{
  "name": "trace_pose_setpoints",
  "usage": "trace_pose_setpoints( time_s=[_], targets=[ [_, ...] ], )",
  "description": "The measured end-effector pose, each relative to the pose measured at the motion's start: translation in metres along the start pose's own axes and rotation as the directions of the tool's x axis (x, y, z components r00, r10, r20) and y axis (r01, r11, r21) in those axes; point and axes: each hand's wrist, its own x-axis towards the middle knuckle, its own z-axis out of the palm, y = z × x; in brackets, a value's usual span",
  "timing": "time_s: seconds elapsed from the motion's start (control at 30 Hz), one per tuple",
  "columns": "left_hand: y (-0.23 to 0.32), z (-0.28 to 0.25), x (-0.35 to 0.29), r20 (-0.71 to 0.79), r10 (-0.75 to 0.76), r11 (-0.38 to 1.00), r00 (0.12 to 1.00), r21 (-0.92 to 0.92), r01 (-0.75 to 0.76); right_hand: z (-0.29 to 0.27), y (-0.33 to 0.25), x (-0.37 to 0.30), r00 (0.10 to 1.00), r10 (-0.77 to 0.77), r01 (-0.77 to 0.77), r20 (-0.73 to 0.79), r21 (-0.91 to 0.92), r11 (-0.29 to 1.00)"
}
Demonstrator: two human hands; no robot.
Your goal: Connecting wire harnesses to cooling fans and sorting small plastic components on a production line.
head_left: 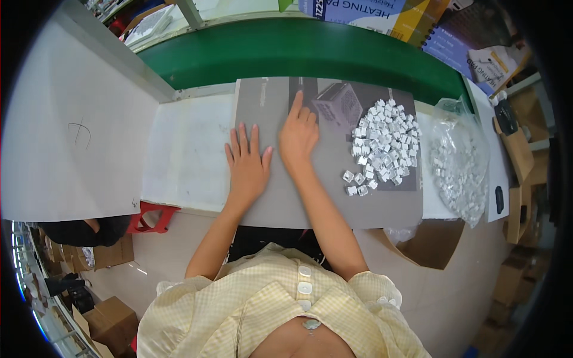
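Note:
My left hand point(246, 171) lies flat with its fingers spread, palm down on the left part of a grey printed cardboard sheet point(334, 206). Just to its right, my right hand point(298, 137) rests on the same sheet. Its index finger points straight out toward the far edge, while the other fingers are loosely curled; nothing shows in it. A heap of small white and clear cube-shaped pieces point(385, 143) covers the sheet's right side, apart from both hands. Several of these pieces lie loose at the heap's near left corner.
A clear plastic bag point(458, 161) of similar pieces lies right of the sheet. A white panel point(71, 131) stands at left. A green strip point(298, 52) runs along the back, with printed boxes point(382, 18) beyond. Below the table edge are an open carton point(433, 244) and a red stool point(154, 218).

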Motion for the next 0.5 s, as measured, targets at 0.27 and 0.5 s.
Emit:
trace_pose_setpoints(
  time_s=[0.27, 0.5],
  targets=[
    [-0.0068, -0.0031, 0.0030, -0.009, 0.032, 0.999, 0.999, -0.025, -0.033, 0.0086, -0.0076, 0.0011, 1.000, 0.005, -0.005, 0.024, -0.001, 1.000],
    [-0.0064, 0.0038, 0.0009, -0.051, 0.057, 0.998, 0.997, 0.001, -0.057, 0.0064, -0.0047, 0.0007, 1.000, 0.013, -0.013, -0.010, -0.016, 1.000]
  ],
)
